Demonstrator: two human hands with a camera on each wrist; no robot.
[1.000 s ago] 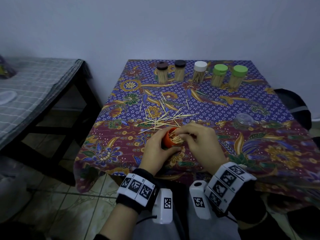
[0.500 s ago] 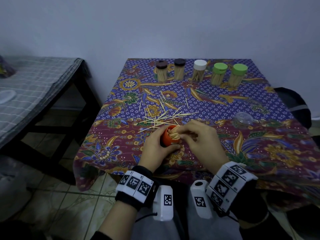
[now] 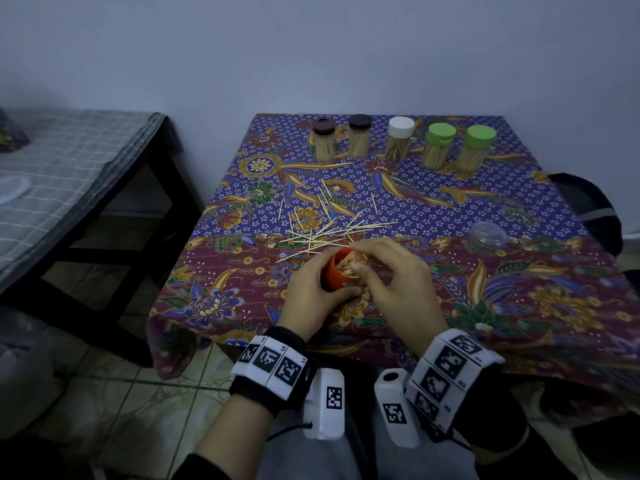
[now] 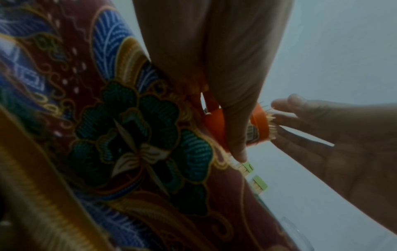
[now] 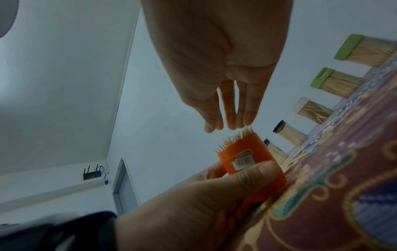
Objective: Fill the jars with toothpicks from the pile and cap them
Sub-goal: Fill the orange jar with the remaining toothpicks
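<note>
1. Orange plastic jar [image 3: 335, 271]: uncapped, tilted with its mouth toward the right hand, near the front edge of the table [image 3: 554, 306]. Toothpick tips stand proud of the rim in both wrist views, so it reads as nearly full.
2. Left hand [image 3: 313, 296]: wrapped round the jar body, thumb across the barcode label, base close to the cloth.
3. Right hand [image 3: 398, 282]: fingers nearly straight, tips at the jar mouth against the toothpick ends. Whether any toothpick is pinched there, I cannot tell.
4. Loose toothpicks [image 3: 325, 233]: a thin scatter on the cloth just beyond the jar.
5. Filled jars [image 3: 401, 138]: five stand capped in a row at the far edge, caps brown, dark, white and two green.
6. Clear lid [image 3: 486, 235]: lies well to the right of the hands; whether it fits this jar is not determinable.
7. Step in hand, by judgement: filling and settling the last jar.
8. Next move calls for pressing the projecting tips level below the rim, gathering the remaining scatter, then bringing a cap squarely onto the mouth while the left hand steadies the jar upright.
</note>
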